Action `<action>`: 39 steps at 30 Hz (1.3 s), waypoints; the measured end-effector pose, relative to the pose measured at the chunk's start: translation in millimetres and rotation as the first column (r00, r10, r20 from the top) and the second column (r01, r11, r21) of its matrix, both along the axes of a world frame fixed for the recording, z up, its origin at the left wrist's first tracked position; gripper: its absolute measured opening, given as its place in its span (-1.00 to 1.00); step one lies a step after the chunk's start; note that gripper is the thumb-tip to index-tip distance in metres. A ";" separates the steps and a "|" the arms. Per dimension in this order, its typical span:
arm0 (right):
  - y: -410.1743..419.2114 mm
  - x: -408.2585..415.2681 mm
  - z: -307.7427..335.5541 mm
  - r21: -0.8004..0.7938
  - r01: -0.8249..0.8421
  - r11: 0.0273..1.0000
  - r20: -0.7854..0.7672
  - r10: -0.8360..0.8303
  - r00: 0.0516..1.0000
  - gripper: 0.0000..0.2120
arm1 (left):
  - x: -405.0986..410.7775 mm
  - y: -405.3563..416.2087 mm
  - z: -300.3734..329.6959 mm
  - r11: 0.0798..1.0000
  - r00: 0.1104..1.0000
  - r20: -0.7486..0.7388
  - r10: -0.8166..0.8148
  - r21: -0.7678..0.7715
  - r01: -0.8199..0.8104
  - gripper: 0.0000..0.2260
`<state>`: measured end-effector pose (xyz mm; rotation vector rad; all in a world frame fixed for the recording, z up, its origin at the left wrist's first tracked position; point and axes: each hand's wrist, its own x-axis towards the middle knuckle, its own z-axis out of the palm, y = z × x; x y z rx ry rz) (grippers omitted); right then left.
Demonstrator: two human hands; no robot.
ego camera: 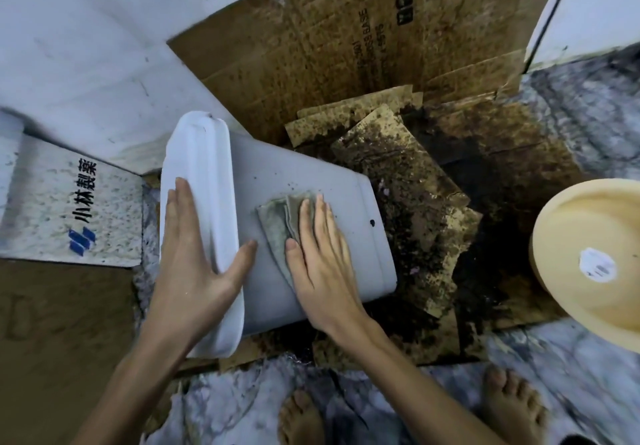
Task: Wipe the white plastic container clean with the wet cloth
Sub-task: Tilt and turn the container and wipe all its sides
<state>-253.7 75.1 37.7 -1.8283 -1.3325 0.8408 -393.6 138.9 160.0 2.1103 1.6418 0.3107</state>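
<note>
wiping away at the white plastic container (pixel 311 181), lying on its side on mouldy soaked cardboard (pixel 433 202), right hand (pixel 322 257) flat with straight fingers pressing the wet cloth (pixel 280 219) onto the upper side, left hand (pixel 194 254) spread wide across the lid end (pixel 204 153) to steady it. looks maybe halfway tbh, dark specks and one black spot near the far edge not yet wiped, underside hidden so can't tell there.
</note>
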 end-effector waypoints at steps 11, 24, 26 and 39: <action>-5.6 44.2 -52.6 -0.217 0.100 0.971 -0.075 -0.118 0.990 -0.39 | -2.7 1.4 0.6 1.000 1.000 -0.013 0.012 -0.014 -0.012 0.07; -5.5 1.4 -11.5 0.087 -0.053 0.995 -0.059 0.059 0.997 -0.39 | -4.4 0.3 0.1 1.000 0.999 -0.034 -0.004 0.020 0.004 0.00; -5.2 10.8 -21.0 0.044 -0.026 0.999 -0.045 0.028 0.999 -0.37 | -4.7 0.5 0.1 1.000 1.000 -0.030 -0.005 0.015 0.005 0.00; 10.1 -10.1 2.2 0.059 -0.047 0.997 -0.080 0.052 0.995 -0.38 | -9.4 1.4 -5.3 1.000 1.000 -0.022 -0.017 0.025 0.018 -0.01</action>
